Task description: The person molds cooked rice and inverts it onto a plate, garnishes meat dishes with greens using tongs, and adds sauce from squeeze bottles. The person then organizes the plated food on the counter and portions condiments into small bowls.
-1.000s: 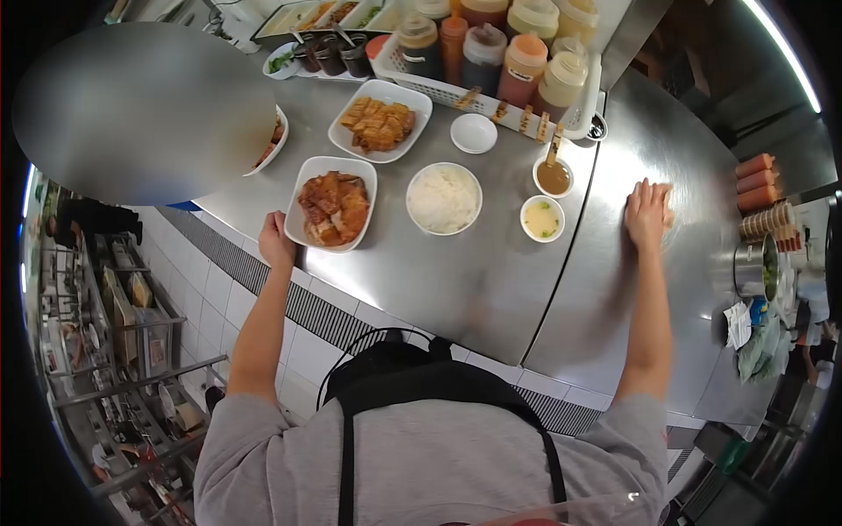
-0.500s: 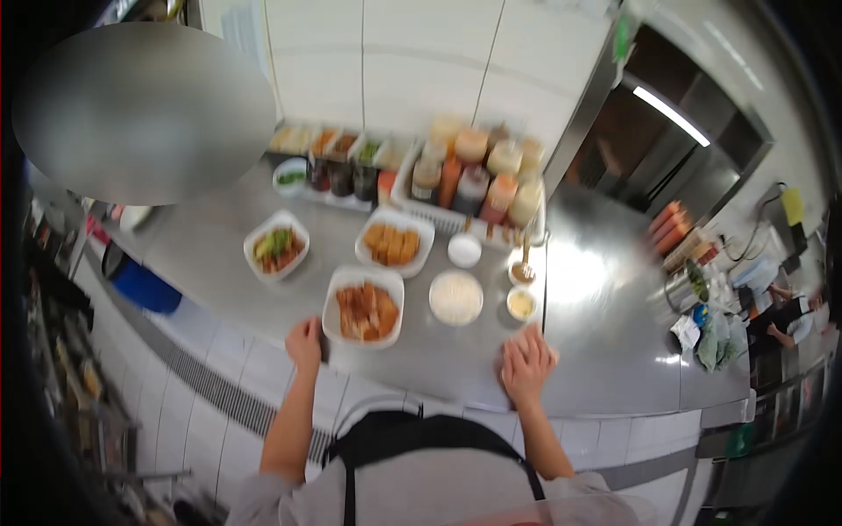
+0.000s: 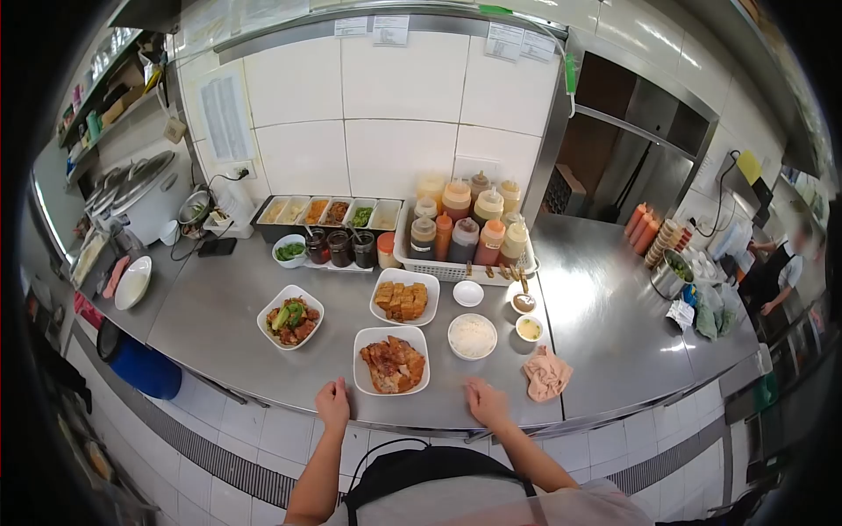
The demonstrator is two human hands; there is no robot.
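Observation:
My left hand (image 3: 332,404) is curled into a fist at the counter's front edge, left of a square white bowl of sliced browned meat (image 3: 391,361). My right hand (image 3: 486,402), fingers also curled, rests by the edge below a round bowl of white rice (image 3: 473,337). Nothing shows in either hand. To its right lies a crumpled pink cloth (image 3: 547,374), apart from the hand. Behind the meat stands a white bowl of golden fried pieces (image 3: 404,298). Further left is a bowl of meat topped with greens (image 3: 290,319).
Two small sauce cups (image 3: 529,329) and a small white dish (image 3: 467,294) stand near the rice. Behind are a basket of squeeze bottles (image 3: 465,267), dark sauce jars (image 3: 340,249) and a topping tray (image 3: 337,213). Another person (image 3: 776,272) stands far right.
My right hand has left the pink cloth and moved left, below the rice bowl. My left hand stays at the counter edge. The view has tilted up, showing more wall.

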